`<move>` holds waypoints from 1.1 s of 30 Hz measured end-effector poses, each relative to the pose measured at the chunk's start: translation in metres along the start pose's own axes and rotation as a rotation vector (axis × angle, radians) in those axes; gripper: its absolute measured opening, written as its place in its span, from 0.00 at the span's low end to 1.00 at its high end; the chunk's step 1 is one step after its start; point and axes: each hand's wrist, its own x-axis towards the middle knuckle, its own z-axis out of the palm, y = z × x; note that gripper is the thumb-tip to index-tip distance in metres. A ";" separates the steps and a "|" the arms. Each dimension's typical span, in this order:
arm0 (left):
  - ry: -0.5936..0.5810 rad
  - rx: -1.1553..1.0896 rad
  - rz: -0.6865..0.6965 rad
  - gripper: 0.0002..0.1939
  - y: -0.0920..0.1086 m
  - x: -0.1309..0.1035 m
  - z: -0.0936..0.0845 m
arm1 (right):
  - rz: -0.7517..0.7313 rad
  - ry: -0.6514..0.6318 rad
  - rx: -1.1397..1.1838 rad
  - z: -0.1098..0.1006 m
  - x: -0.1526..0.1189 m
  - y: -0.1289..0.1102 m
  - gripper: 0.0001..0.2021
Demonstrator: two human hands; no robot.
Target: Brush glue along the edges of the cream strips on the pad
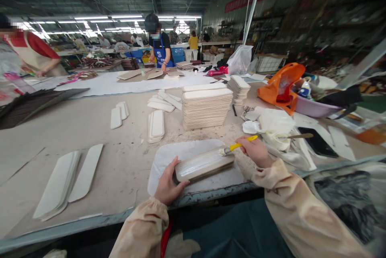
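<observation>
My right hand (pixel 253 149) is closed around the yellow handle of a paintbrush (pixel 241 143). Its bristles, coated in something whitish, touch the right end of a long rounded panel stack (pixel 205 165). The top panel looks wet and shiny along its length. My left hand (pixel 169 181) grips the left end of that stack, thumb at the front edge and fingers at the back. Under the stack lies a white sheet (pixel 163 155) with rounded corners, close to the table's front edge.
A tall pile of cream panels (pixel 206 109) stands behind the sheet. Long white panels (pixel 57 185) lie at left. On the right are crumpled white cloth (pixel 277 129), a phone (pixel 316 141), a purple basin (pixel 316 106) and an orange bag (pixel 282 85). A co-worker (pixel 159 44) stands across the table.
</observation>
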 end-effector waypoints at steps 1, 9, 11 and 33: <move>0.004 0.001 -0.001 0.42 0.000 0.000 0.000 | 0.020 0.017 -0.006 -0.006 0.001 0.002 0.12; 0.020 -0.021 -0.004 0.45 0.002 -0.001 0.001 | 0.002 -0.067 0.340 0.019 -0.028 -0.033 0.10; 0.026 -0.037 -0.010 0.47 0.003 -0.001 0.000 | 0.001 -0.160 0.436 0.042 -0.038 -0.046 0.10; 0.019 -0.084 -0.020 0.50 0.000 -0.001 0.003 | -0.033 -0.357 0.397 0.097 -0.057 -0.056 0.11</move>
